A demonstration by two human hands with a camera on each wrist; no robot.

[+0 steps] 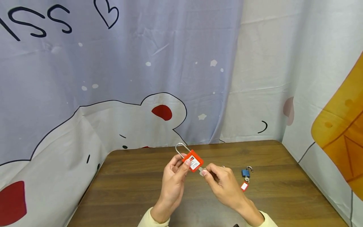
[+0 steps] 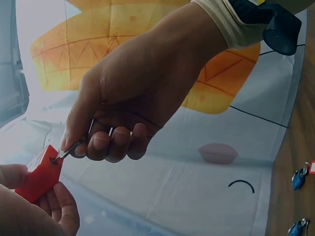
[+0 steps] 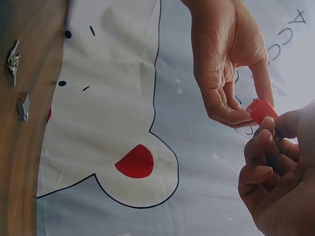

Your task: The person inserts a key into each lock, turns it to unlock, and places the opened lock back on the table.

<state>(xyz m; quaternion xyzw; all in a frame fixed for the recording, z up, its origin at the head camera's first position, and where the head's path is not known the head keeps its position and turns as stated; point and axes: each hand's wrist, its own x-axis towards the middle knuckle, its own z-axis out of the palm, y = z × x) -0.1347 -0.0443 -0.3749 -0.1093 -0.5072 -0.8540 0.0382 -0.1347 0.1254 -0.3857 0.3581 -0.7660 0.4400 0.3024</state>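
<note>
One red padlock (image 1: 193, 161) is being held above the middle of the wooden table (image 1: 136, 189), just below the centre of the head view. The left hand (image 1: 174, 179) is gripping its body, thumb on the front face and fingers curled behind. Its long silver shackle (image 1: 180, 148) is pointing toward the upper left. A white label is showing on the front face; its print is too small to read.

The right hand (image 1: 224, 186) is pinching one key (image 1: 202, 171) between thumb and forefinger, the remaining fingers curled under. In the left wrist view the key tip (image 2: 63, 153) is sitting at the bottom of the red padlock.

One blue padlock (image 1: 245, 172) is lying on the table at right of centre, shackle raised, with one small red-and-white tag (image 1: 244, 186) just beside it; any writing there is illegible.

The right wrist view is showing two small metal items at the upper left edge, kind uncertain.

The backdrop curtain (image 1: 85, 78) is carrying large dark lettering in the upper left, partly cut off, reading "ISS", and one heart outline.
</note>
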